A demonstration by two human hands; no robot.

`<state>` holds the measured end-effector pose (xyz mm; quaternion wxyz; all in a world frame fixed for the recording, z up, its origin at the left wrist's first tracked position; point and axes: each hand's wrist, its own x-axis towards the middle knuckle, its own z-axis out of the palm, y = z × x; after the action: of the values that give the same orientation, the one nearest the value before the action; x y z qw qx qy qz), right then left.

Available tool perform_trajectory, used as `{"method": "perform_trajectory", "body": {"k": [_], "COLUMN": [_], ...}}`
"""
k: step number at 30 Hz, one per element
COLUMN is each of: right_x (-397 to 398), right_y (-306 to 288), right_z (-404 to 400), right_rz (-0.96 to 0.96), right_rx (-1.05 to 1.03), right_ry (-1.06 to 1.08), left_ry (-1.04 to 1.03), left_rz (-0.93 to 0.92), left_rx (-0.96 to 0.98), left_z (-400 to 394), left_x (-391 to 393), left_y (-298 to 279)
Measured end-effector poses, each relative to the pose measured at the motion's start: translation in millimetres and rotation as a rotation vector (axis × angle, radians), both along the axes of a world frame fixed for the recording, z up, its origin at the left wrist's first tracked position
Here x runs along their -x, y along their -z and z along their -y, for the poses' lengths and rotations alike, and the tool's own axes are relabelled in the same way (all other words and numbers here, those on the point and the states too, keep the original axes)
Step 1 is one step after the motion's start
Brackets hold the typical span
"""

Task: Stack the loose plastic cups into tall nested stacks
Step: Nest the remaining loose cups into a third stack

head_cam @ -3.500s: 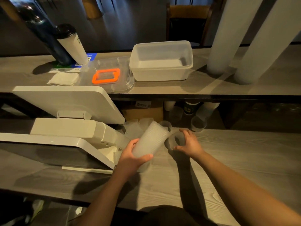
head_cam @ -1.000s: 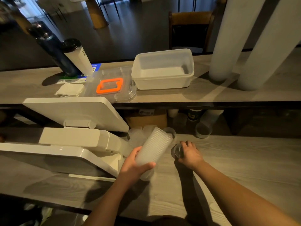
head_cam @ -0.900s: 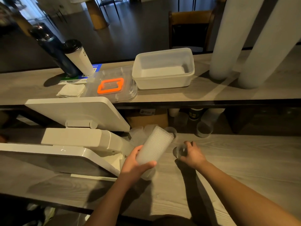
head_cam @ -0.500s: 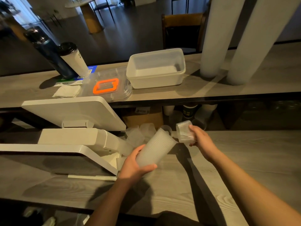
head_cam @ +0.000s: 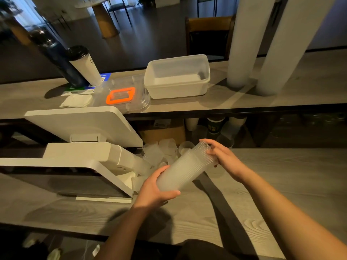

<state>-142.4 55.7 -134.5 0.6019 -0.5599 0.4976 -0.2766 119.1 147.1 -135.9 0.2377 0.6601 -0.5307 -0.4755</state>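
Note:
My left hand [head_cam: 155,190] grips the lower end of a nested stack of translucent ribbed plastic cups [head_cam: 184,169], held tilted with its open end up and to the right. My right hand [head_cam: 223,156] is at that open end, its fingers curled round the rim of the top cup [head_cam: 204,149], which sits in the stack. Several loose clear cups [head_cam: 159,152] lie in a heap on the grey wooden counter [head_cam: 281,184] just behind the stack, partly hidden by it.
A white point-of-sale terminal [head_cam: 80,147] fills the left of the counter. On the raised shelf stand a white plastic tub [head_cam: 178,77], a clear lid with an orange frame [head_cam: 121,95], two tumblers [head_cam: 84,66] and two tall cup stacks [head_cam: 262,44]. More cups sit under the shelf [head_cam: 216,126].
My right hand lifted a loose cup off the counter, carried it to the stack's open end and set it in. The left hand kept hold of the stack.

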Motion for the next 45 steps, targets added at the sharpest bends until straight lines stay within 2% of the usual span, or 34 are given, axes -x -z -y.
{"method": "perform_trajectory", "body": {"k": [4, 7, 12, 18, 24, 27, 35, 45], "right_x": [-7.8, -22.6, -33.8, -45.4, -58.2, -60.8, -66.8, -92.4], "right_y": [-3.6, 0.2, -0.5, 2.8, 7.7, 25.5, 86.5, 110.2], "right_z": [-4.6, -12.7, -11.1, 0.1, 20.5, 37.6, 76.1, 91.3], "right_rz": [-0.03, 0.027, 0.069, 0.016, 0.096, -0.06, -0.615, -0.807], "right_rx": [-0.014, -0.08, -0.103, -0.069, -0.124, -0.085, -0.009, 0.087], "right_ry": [-0.1, -0.119, -0.035, 0.031, 0.174, 0.252, 0.107, -0.166], "left_ry": [0.001, 0.004, 0.015, 0.038, -0.101, -0.147, -0.159, -0.231], "left_rz": [-0.034, -0.011, -0.009, 0.035, -0.027, -0.061, -0.013, -0.044], "left_rx": [-0.013, 0.006, -0.009, -0.042, -0.069, -0.097, -0.06, -0.064], "left_z": [-2.8, -1.1, 5.7, 14.3, 22.8, 23.8, 30.3, 42.4], "left_x": [1.5, 6.3, 9.6, 10.4, 0.7, -6.6, -20.0, -38.1], "left_y": [-0.2, -2.3, -5.5, -4.6, -4.1, 0.0, -4.5, -0.4]}}
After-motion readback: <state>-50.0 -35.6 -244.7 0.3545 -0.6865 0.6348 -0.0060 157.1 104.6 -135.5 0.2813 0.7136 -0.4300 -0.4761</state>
